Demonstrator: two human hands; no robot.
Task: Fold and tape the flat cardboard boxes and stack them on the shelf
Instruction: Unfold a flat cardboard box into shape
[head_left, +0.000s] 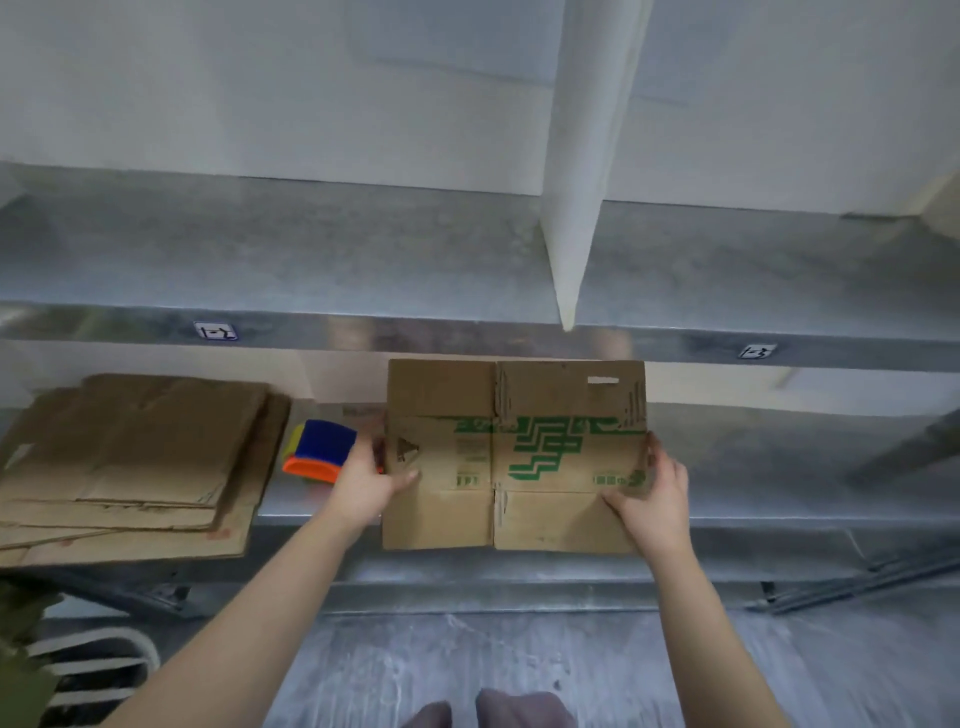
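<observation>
Both hands grip a flat cardboard box (514, 457) held before the lower shelf (779, 467): left hand (363, 483) on its left edge, right hand (654, 499) on its right. A stack of flat boxes (130, 462) lies far left, a tape dispenser (319, 449) between

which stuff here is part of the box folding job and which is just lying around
For the job: flat box in left hand and right hand; pile of flat boxes; tape dispenser; metal shelf.
Lying about: white divider panel; shelf labels.
</observation>
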